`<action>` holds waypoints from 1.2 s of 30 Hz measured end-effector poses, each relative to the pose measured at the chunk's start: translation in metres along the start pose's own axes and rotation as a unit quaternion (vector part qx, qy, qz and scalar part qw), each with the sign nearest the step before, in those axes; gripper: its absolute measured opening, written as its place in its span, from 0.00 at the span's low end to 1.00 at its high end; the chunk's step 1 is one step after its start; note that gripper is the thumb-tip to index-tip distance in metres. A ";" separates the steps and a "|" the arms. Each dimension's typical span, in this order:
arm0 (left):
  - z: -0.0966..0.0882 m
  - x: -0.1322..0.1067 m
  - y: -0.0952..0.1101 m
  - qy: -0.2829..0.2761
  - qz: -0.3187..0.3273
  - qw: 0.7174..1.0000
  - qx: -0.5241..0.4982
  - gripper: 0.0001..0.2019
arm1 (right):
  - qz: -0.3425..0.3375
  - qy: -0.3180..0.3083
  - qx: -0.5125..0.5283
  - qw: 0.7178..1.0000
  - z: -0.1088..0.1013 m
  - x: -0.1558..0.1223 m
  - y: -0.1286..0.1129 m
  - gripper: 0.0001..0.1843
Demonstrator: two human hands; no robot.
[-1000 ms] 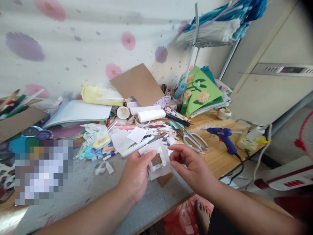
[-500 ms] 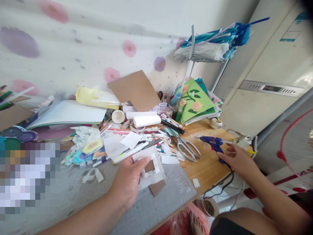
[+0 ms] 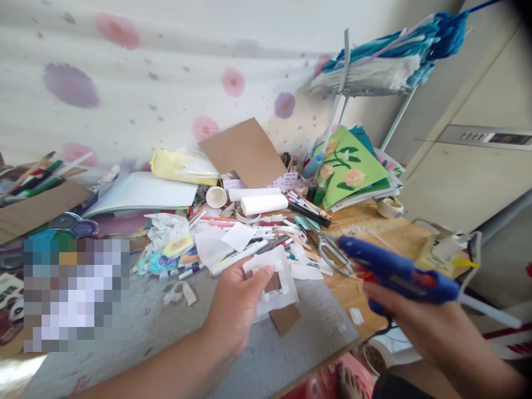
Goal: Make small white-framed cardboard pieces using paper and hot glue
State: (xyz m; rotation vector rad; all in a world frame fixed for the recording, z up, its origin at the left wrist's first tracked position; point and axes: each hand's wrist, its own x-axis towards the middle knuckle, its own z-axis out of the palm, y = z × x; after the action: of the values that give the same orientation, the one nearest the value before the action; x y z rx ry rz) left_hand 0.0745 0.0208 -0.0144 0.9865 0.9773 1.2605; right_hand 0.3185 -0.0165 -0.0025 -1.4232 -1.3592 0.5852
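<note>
Pinched in my left hand [image 3: 239, 302] is a white paper piece [image 3: 286, 307] with a small raised white frame and a brown square inside it; my thumb lies on the frame. My right hand [image 3: 409, 313] is closed round a blue hot glue gun [image 3: 399, 271], blurred by motion. Its nozzle end points left, and a white glue stick [image 3: 492, 310] sticks out of its back. Under the paper, a brown cardboard scrap [image 3: 285, 318] lies on the grey cutting mat [image 3: 166, 338]. Scissors [image 3: 332, 255] rest behind the gun, partly hidden by it.
Pens, paper scraps and a white roll [image 3: 264, 204] crowd the middle of the table. Behind them leans a brown cardboard sheet [image 3: 245, 152]. Green flower artwork [image 3: 353, 166] and a tape roll [image 3: 389, 207] are at the right. A power strip [image 3: 440, 252] sits on the right edge.
My right hand has gripped the glue gun, lifted it off the wooden table and brought it nearer. My left hand still holds the paper piece. The view has turned a little left.
</note>
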 end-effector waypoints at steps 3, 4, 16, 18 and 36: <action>0.000 0.000 0.000 0.007 0.005 1.000 0.007 0.10 | -0.084 -0.144 -0.052 0.985 0.024 -0.016 -0.026 0.06; 0.000 0.000 0.000 0.008 0.005 1.000 0.005 0.10 | -0.103 -0.162 -0.070 0.979 0.028 -0.017 -0.031 0.03; 0.001 -0.001 0.002 0.019 0.007 1.000 0.007 0.08 | -0.117 -0.207 -0.174 0.956 0.029 -0.015 -0.036 0.07; 0.001 -0.001 0.003 0.012 0.011 1.000 0.006 0.10 | -0.116 -0.204 -0.175 0.956 0.028 -0.016 -0.035 0.06; 0.000 0.001 0.001 0.007 0.012 1.000 -0.018 0.13 | -0.125 -0.226 -0.178 0.950 0.026 -0.019 -0.028 0.07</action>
State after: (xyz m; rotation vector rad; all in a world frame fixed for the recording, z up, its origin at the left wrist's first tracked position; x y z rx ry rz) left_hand 0.0747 0.0214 -0.0138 0.9661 0.9527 1.3017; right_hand 0.2799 -0.0306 0.0076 -1.4142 -2.0611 0.5339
